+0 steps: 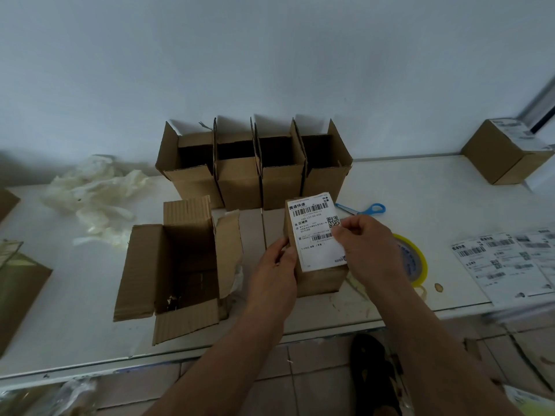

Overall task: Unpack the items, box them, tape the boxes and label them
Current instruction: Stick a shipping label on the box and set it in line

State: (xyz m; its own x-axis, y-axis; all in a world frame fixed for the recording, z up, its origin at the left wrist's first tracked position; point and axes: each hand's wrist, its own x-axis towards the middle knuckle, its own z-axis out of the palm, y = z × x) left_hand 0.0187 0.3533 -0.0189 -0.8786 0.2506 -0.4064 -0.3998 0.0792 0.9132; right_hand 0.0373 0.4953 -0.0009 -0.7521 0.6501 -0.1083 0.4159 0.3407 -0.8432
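A small closed cardboard box (318,279) stands on the white table (420,199) in front of me. My left hand (274,270) grips its left side. My right hand (360,241) pinches the right edge of a white shipping label (315,232) with barcodes, held over the box's top face. Behind it, several open empty boxes (255,163) stand in a row against the wall. A larger open carton (177,265) sits to the left, flaps spread. A yellow tape roll (416,261) lies partly hidden behind my right wrist.
Blue-handled scissors (365,209) lie behind the held box. Loose label sheets (507,262) lie at the right table edge. A labelled closed box (507,151) stands far right. Crumpled plastic wrapping (93,193) is piled at the left. More cardboard (18,283) sits at the left edge.
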